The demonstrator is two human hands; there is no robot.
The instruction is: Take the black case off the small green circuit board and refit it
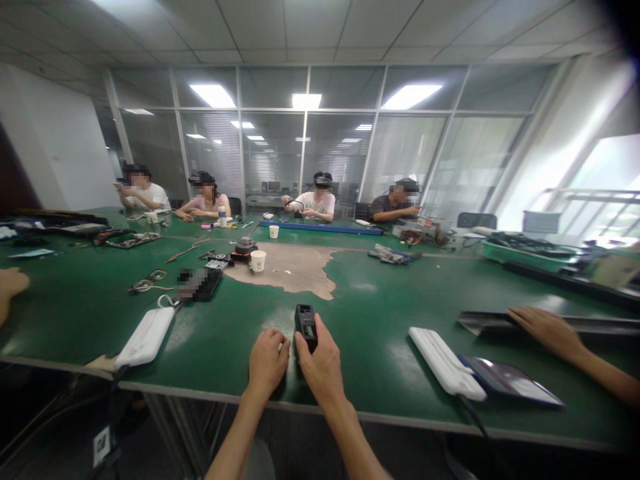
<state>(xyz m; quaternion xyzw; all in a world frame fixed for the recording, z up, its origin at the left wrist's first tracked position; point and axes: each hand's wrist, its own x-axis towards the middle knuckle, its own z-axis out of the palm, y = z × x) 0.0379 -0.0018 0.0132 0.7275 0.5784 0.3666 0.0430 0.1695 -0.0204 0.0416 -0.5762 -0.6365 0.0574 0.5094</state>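
In front of me my right hand (321, 363) grips a small black boxy device (305, 321), thumb along one side. Its top face has recesses and a lighter patch, too small to make out. Just to the left, my left hand (269, 361) is closed with its fingers curled together. Whatever those fingers may hold is hidden. The two hands are close together over the near part of the green table (370, 333), and my left hand is apart from the device.
White power banks (146, 337) lie left and right. At right, another person's hand (547, 328) rests on a dark metal strip (473, 321). Ahead stand a paper cup (257, 261) and a bare brown patch (305, 270). Pliers-like tools (393, 254) lie farther back. Several people sit opposite.
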